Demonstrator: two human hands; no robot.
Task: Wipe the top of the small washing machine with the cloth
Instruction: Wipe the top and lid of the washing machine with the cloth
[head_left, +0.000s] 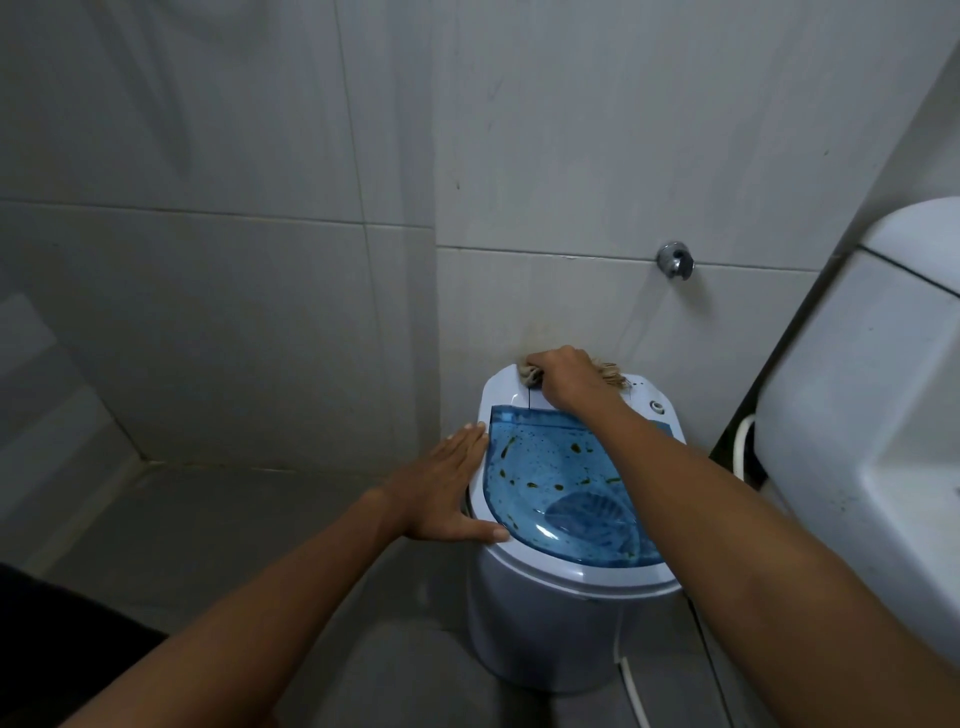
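A small white washing machine (550, 618) stands on the floor against the tiled wall. Its clear blue lid (550, 483) carries dark spots and stains. My right hand (566, 376) presses a beige cloth (613, 375) onto the white back strip of the machine's top, close to the wall; most of the cloth is hidden under the hand. My left hand (447, 483) lies flat with fingers apart against the left rim of the top, thumb on the front edge. A round button (658, 407) sits at the back right of the top.
Grey tiled walls meet in a corner left of the machine. A chrome wall fitting (675, 260) sticks out above it. A large white appliance (872, 395) stands close on the right, with a white hose (740, 441) in the gap. A white cord (631, 686) trails on the floor.
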